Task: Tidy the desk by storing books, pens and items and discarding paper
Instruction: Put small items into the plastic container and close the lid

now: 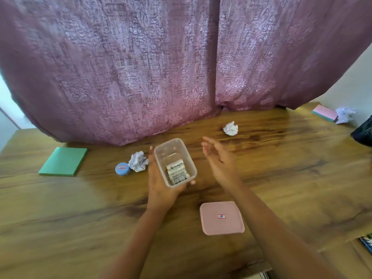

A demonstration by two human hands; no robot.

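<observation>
Left hand: the left hand cups a clear plastic container from below and from the left, thumb along its left wall, fingertips showing at its near right corner; the grip is closed around the tub.
Container position: lifted just above the wooden desk, near the middle of the scene, tilted so its open mouth faces the camera.
Container look: transparent, rectangular with rounded corners, no lid on it.
Contents: several white batteries with dark print lie side by side at the near end of the tub; the far end is bare.
Right hand: the right hand hovers just right of the container, apart from it, palm turned left, fingers spread loosely and holding nothing.
Lid: a pink square lid with a small red-edged label lies flat on the desk, near side, right of the left forearm.
Crumpled paper: one ball sits just left of the left hand; a second ball lies farther back, to the right; a third rests at the far right.
Small jar: a blue-capped jar stands touching the first paper ball on its left.
Green pad: a green pad lies flat at the left.
Pink pad: a pink pad lies at the far right beside the third paper ball.
Backdrop: a mauve patterned curtain hangs down to the far edge of the desk.
</observation>
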